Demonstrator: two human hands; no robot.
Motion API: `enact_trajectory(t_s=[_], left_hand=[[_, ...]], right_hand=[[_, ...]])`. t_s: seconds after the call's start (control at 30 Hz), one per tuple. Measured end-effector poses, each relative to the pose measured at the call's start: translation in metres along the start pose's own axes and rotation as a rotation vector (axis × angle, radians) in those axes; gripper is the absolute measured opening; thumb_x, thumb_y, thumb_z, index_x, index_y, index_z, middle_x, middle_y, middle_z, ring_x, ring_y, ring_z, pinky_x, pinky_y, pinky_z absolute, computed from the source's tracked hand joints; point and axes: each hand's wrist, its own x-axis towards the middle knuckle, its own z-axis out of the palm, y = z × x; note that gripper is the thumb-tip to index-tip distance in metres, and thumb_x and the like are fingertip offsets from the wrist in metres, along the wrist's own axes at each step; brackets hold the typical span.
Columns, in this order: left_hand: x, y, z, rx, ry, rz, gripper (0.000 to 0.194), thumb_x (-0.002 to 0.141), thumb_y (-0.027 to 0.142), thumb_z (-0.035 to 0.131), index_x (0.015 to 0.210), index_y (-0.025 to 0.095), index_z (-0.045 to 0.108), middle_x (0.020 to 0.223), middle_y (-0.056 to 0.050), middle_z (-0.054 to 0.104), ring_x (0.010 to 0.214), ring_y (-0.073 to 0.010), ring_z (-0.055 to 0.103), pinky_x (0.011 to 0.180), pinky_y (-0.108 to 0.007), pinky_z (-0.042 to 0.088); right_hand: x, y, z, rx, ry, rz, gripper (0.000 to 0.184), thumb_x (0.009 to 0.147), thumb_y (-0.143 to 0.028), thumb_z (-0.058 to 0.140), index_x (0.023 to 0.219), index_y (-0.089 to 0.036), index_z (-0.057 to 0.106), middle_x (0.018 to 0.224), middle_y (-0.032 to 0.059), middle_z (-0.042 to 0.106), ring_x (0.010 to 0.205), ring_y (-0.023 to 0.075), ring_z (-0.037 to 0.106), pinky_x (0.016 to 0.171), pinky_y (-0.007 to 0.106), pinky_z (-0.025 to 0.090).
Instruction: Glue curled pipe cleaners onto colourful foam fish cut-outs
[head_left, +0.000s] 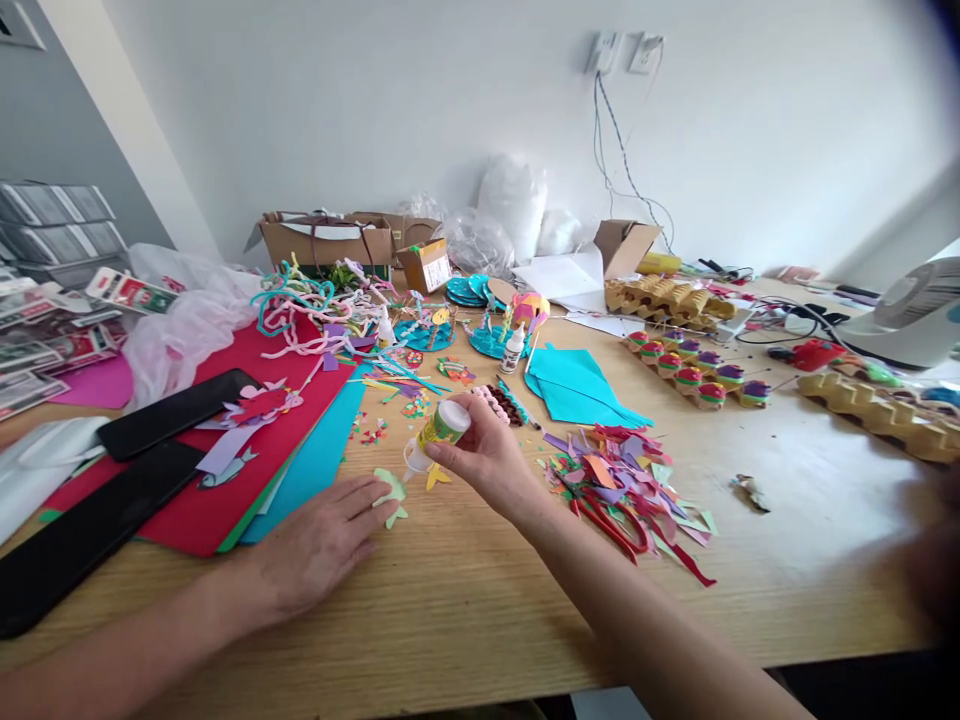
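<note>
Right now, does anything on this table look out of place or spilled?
Yes. A small crumpled scrap lies alone on the right side, apart from the heap of paper cuttings. The heap looks untidy too: it spreads loose over the bare tabletop, with a red-handled tool among it.

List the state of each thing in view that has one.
Green-yellow plastic bottle: tilted, nozzle down, in right hand
Pale green paper cutout: lying, touched by left hand
White plastic labelled bottle: upright
Long brown cardboard box: open
Red-handled tool: lying among colourful paper scraps
</note>
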Motion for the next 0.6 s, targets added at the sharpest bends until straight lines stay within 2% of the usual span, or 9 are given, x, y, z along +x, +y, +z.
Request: enact_trajectory(t_s=[0.07, 0.17, 0.37, 0.47, 0.6], left_hand=[[-0.003, 0.000, 0.007, 0.019, -0.032, -0.010, 0.034, 0.091, 0.021, 0.044, 0.124, 0.018, 0.050, 0.128, -0.009, 0.055, 0.120, -0.0231, 0.049, 0.100, -0.038, 0.041], [-0.008, -0.005, 0.010, 0.004, -0.078, -0.004, 0.035, 0.091, 0.024, 0.046, 0.126, 0.019, 0.049, 0.131, -0.009, 0.053, 0.122, -0.0225, 0.047, 0.103, -0.038, 0.038], [-0.014, -0.007, -0.003, -0.096, -0.007, 0.036, 0.032, 0.093, 0.018, 0.038, 0.121, 0.024, 0.052, 0.123, -0.007, 0.057, 0.116, -0.0225, 0.051, 0.096, -0.037, 0.044], [-0.013, -0.006, -0.006, -0.115, 0.000, 0.026, 0.031, 0.092, 0.017, 0.039, 0.119, 0.026, 0.052, 0.115, -0.007, 0.059, 0.108, -0.0224, 0.054, 0.092, -0.037, 0.047], [-0.013, -0.006, -0.005, -0.108, -0.006, 0.015, 0.029, 0.092, 0.018, 0.040, 0.117, 0.027, 0.051, 0.116, -0.005, 0.057, 0.107, -0.0219, 0.054, 0.093, -0.036, 0.045]], right_hand=[[0.001, 0.002, 0.003, -0.095, 0.003, 0.005, 0.032, 0.068, -0.030, 0.068, 0.093, -0.021, 0.050, 0.074, -0.0039, 0.047, 0.064, 0.0108, 0.045, 0.057, 0.024, 0.038], [0.001, 0.004, 0.008, -0.157, -0.012, 0.018, 0.031, 0.069, -0.031, 0.068, 0.092, -0.021, 0.050, 0.074, -0.0036, 0.050, 0.065, 0.0113, 0.047, 0.057, 0.024, 0.039], [-0.006, 0.003, 0.021, -0.167, -0.069, 0.014, 0.031, 0.071, -0.031, 0.068, 0.094, -0.023, 0.050, 0.081, -0.0019, 0.056, 0.072, 0.0136, 0.053, 0.064, 0.026, 0.043], [-0.008, 0.001, 0.026, -0.194, -0.111, 0.005, 0.029, 0.072, -0.031, 0.067, 0.095, -0.024, 0.050, 0.080, -0.0021, 0.058, 0.072, 0.0142, 0.054, 0.064, 0.027, 0.044], [-0.007, 0.000, 0.029, -0.273, -0.144, -0.009, 0.031, 0.072, -0.029, 0.067, 0.097, -0.023, 0.050, 0.083, -0.0007, 0.061, 0.074, 0.0153, 0.056, 0.066, 0.028, 0.044]])
